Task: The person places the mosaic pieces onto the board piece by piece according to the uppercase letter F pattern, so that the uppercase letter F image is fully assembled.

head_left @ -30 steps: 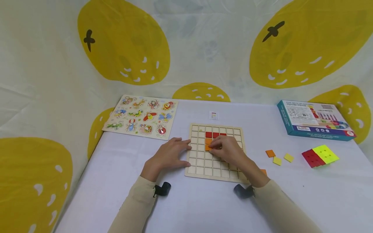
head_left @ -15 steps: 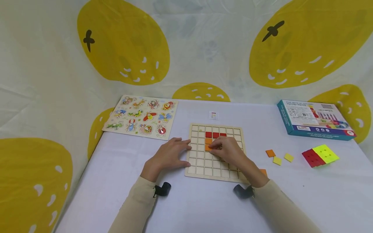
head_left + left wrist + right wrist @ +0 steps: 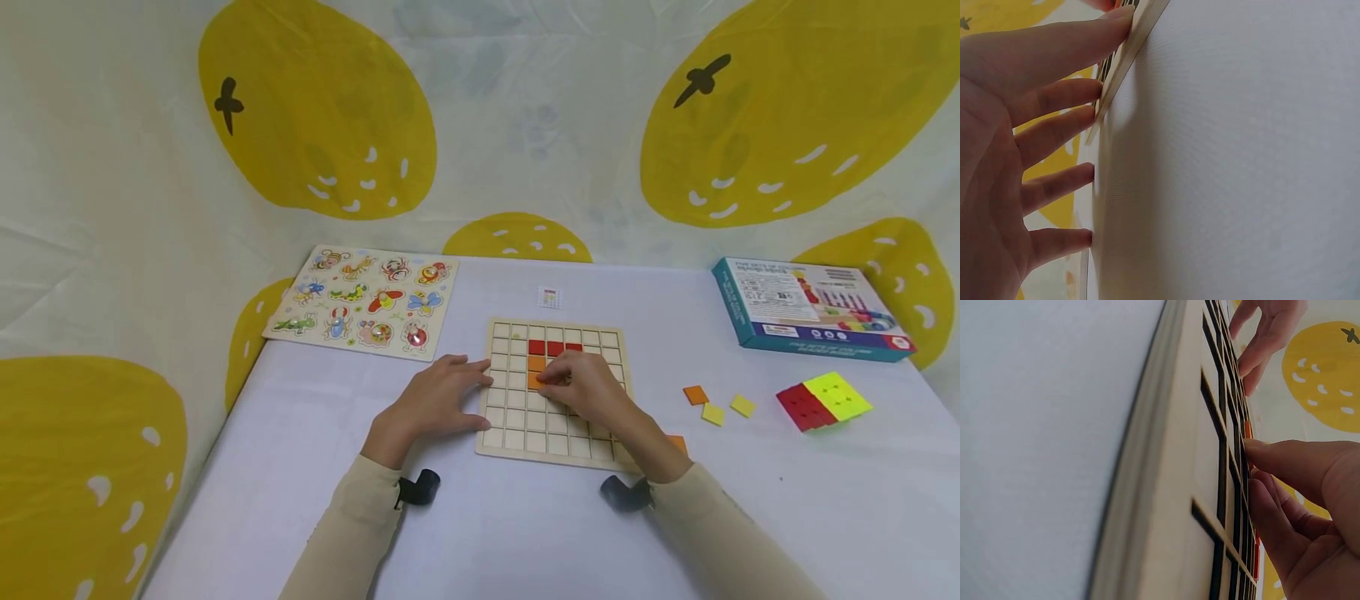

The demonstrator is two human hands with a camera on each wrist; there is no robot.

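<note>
A wooden grid board lies on the table in the head view. Several cells hold tiles: a row of red tiles and, below its left end, an upper orange tile and a lower orange tile. My right hand reaches over the board, curled, with thumb and fingertips pinching at the lower orange tile; it covers the cells to the right. In the right wrist view the thumb touches down beside orange. My left hand has spread fingers, its thumb and some fingertips resting on the board's left edge.
Loose orange and yellow tiles lie right of the board; another orange tile shows past the right forearm. A puzzle cube, a game box, an insect puzzle and a small card stand around.
</note>
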